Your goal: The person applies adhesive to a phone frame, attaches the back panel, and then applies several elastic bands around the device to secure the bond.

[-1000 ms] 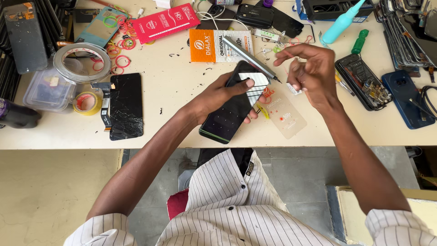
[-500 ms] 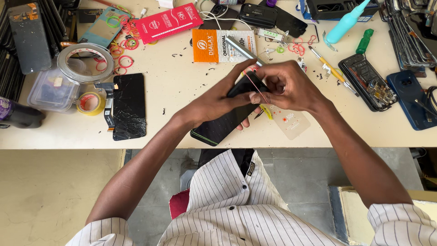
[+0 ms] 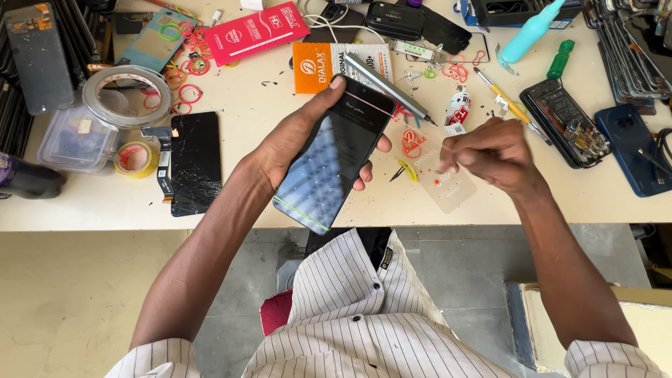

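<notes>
My left hand [image 3: 290, 136] holds a black smartphone [image 3: 334, 159] from underneath, screen up and tilted, over the front edge of the cream table [image 3: 105, 203]. My right hand [image 3: 490, 155] is to the right of the phone with its fingers pinched on a thin clear film [image 3: 413, 126]. The film stretches from the phone's top edge to those fingers. Under the right hand, a clear plastic sheet with red print [image 3: 448, 185] lies on the table.
A cracked black screen panel [image 3: 196, 162], tape rolls [image 3: 126, 94] and a clear plastic box [image 3: 66, 140] sit at left. An orange-and-white packet [image 3: 315, 66] and a metal pen-like tool [image 3: 388, 87] lie behind the phone. An opened phone [image 3: 567, 129] and a blue phone [image 3: 633, 147] are at right.
My right hand came down onto the phone's top edge, then pulled away to the right with the clear film. The left hand has tilted the phone, so more of its screen shows.
</notes>
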